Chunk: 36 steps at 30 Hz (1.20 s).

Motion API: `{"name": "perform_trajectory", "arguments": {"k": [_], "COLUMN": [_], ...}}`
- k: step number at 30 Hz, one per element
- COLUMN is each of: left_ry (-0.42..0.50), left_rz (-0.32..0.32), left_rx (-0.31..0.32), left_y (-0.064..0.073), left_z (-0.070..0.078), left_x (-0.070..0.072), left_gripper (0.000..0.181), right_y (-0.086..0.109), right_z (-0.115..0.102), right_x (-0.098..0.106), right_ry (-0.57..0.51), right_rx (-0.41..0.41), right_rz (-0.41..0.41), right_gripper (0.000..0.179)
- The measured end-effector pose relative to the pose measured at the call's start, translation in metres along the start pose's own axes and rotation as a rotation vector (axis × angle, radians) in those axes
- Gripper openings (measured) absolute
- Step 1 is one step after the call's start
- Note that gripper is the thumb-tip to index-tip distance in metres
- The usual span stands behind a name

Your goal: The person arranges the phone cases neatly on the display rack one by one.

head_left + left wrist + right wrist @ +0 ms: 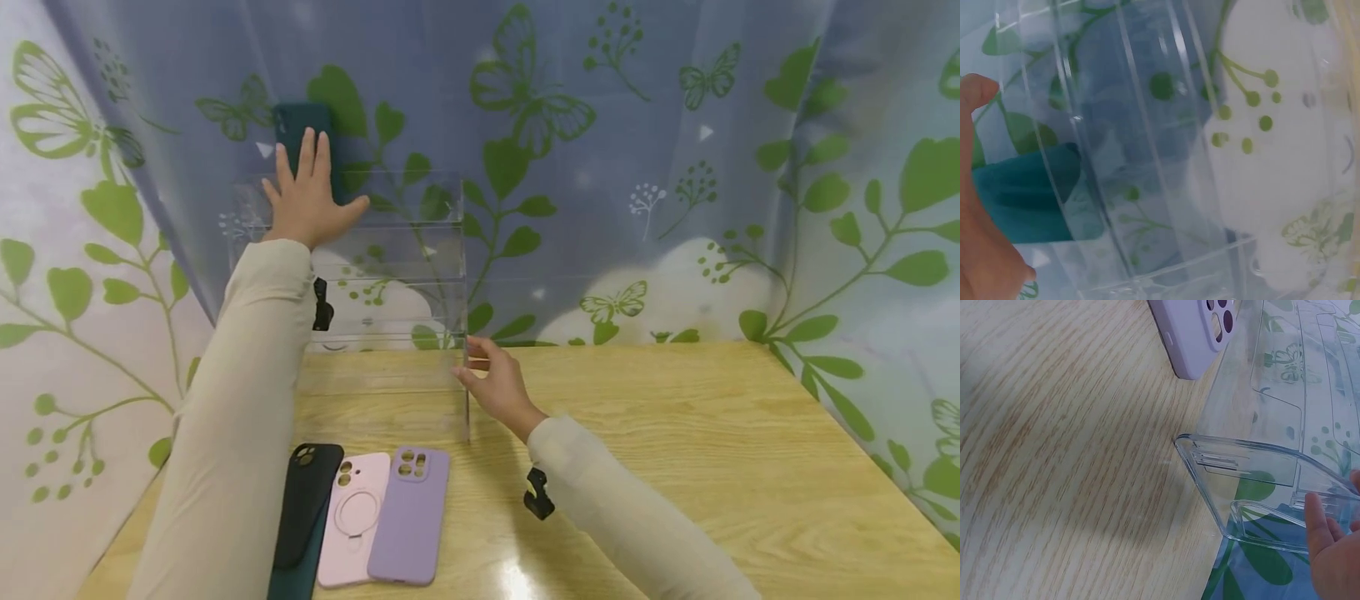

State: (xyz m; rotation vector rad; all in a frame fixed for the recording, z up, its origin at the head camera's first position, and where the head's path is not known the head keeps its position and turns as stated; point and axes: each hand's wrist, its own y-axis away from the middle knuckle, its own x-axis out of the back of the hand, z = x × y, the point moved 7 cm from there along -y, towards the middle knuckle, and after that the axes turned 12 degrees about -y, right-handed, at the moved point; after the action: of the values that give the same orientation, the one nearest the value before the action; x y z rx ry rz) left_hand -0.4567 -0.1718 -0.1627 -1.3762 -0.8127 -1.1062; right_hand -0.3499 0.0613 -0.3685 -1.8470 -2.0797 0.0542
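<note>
A clear tiered display rack (390, 250) stands at the back of the table, against the curtain. On its top tier a dark teal phone case (300, 118) leans upright, and in the left wrist view the same teal case (1029, 203) shows through the clear plastic. My left hand (307, 200) lies over the case's front with its fingers spread and straight. The right hand (498, 383) grips the rack's right side panel (1254, 487) between thumb and fingers, partway up its height.
In front of the rack lie a purple phone case (411, 525), a pink one (352, 533) with a ring, and a black one (311, 492) over another teal case (296, 583). A leaf-patterned curtain (637, 167) closes off the back of the wooden table (675, 467).
</note>
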Motion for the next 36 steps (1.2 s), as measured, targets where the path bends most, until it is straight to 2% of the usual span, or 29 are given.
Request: {"name": "perform_trajectory", "arguments": {"k": [6,8,14,26,30,36], "left_ry": [-0.010,-0.011,-0.012,0.006,0.005,0.016], "left_rz": [-0.117,-0.134,-0.110,-0.040,-0.049,-0.068], "left_rx": [0.019,0.019,-0.007,-0.030,-0.024,-0.015], "left_y": [0.000,0.002,0.007,0.016,0.025,0.045], "left_z": [0.007,0.007,0.003,-0.018,-0.026,-0.032], "left_x": [0.002,0.003,0.006,0.012,0.018,0.027], "left_gripper": [0.093,0.092,0.090,0.086,0.088,0.092], "right_y": [0.001,0.001,-0.001,-0.003,-0.004,-0.007], "right_z": [0.000,-0.001,-0.003,-0.001,-0.001,0.001], "right_x": [0.001,0.001,0.000,-0.002,-0.001,0.002], "right_ry": [0.003,0.005,0.022,0.027,0.034,0.044], "right_rx": [0.001,0.006,0.019,0.022,0.023,0.031], "right_rz": [-0.010,-0.004,0.000,0.002,0.007,0.018], "right_gripper": [0.052,0.052,0.050,0.050,0.049,0.049]}}
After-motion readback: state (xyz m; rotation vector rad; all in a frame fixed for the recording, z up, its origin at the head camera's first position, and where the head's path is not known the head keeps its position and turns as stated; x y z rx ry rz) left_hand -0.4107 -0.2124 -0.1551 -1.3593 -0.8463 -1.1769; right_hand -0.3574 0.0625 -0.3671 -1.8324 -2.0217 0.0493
